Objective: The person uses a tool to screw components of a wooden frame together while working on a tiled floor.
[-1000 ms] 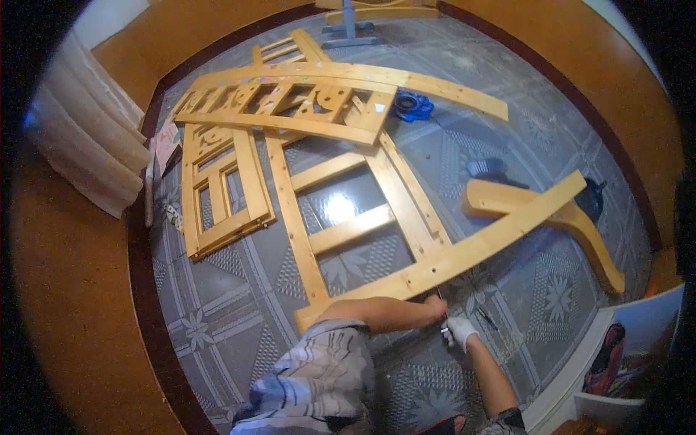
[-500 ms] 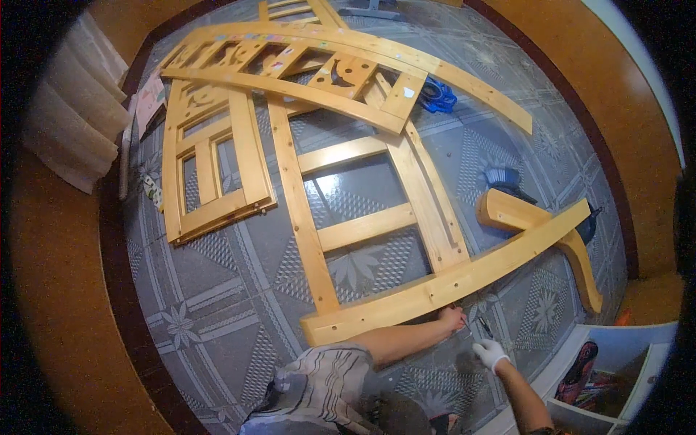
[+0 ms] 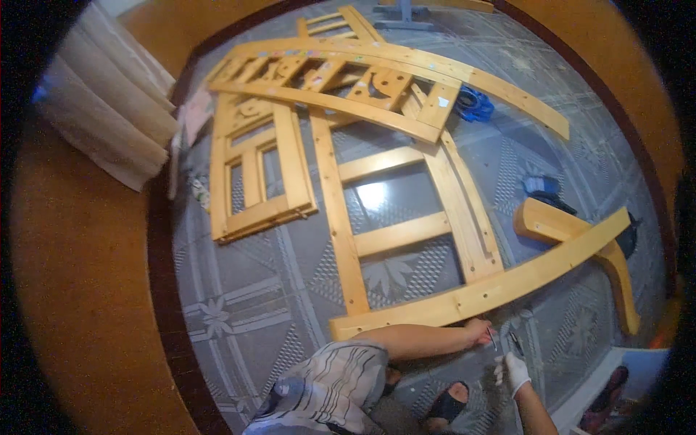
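Note:
My bare left hand [image 3: 478, 331] is closed low beside the near side of a long wooden rail [image 3: 449, 306]; what its fingers hold is too small to make out. In a white glove, my right hand [image 3: 515, 372] is closed just nearer to me. A slim metal rod [image 3: 494, 341] reaches from its fingertips toward the left hand. Close by is a small dark tool [image 3: 515, 341]; whether the glove touches it I cannot tell. Against the rail's far side lies a ladder-like wooden frame [image 3: 404, 236], flat on the floor.
A slatted panel with cut-out faces [image 3: 378, 85] rests across the frame. A smaller wooden panel [image 3: 250, 222] lies left. A curved wooden piece [image 3: 618, 279] is under the rail's right end. Blue items [image 3: 475, 106] and a brush [image 3: 540, 185] lie beyond; a white shelf [image 3: 638, 362] stands right.
My view has swung, so the scene sits farther right and lower. Both hands stay by the rail, and the glove's fingers have shifted slightly. My feet now show below.

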The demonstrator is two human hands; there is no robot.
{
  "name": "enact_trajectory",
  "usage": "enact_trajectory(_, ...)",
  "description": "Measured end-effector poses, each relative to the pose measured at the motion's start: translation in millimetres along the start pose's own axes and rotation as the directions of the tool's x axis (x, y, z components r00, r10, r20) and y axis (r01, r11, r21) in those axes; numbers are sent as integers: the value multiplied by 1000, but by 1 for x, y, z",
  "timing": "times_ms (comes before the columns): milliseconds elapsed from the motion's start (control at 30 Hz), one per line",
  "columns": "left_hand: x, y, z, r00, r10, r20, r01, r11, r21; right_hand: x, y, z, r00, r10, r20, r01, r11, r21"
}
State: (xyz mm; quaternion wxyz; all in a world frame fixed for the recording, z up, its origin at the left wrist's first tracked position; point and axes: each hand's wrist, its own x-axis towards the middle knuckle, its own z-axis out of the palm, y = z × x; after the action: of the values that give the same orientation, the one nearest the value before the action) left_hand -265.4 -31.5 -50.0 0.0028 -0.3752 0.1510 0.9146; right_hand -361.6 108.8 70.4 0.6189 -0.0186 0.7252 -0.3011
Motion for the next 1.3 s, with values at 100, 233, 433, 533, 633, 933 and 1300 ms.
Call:
enact_trajectory(100,-9,13,3,997,-72,-30,77,961,267,43,19,13,996,-8,89,-20,949,315)
enact_trajectory(233,-15,22,1,995,-80,-53,92,943,321,62,16,30,932,44,361,-256,783,567)
enact_trajectory(433,-21,27,13,976,-37,-213,97,955,279,40,12,46,750,-325,576,-351,543,763)
enact_trajectory(533,-19,15,12,984,42,-175,-2,975,223,39,32,40,624,-522,581,-476,335,813)
enact_trajectory(633,-24,15,19,991,28,-129,3,972,235,43,41,34,650,-543,532,-400,351,847)
enact_trajectory(933,-42,27,15,969,67,-237,-5,967,253,68,40,32,863,-289,414,141,926,351)
enact_trajectory(1300,-48,30,11,976,113,-188,-50,950,308,57,21,39,801,-598,-1,506,677,-534)
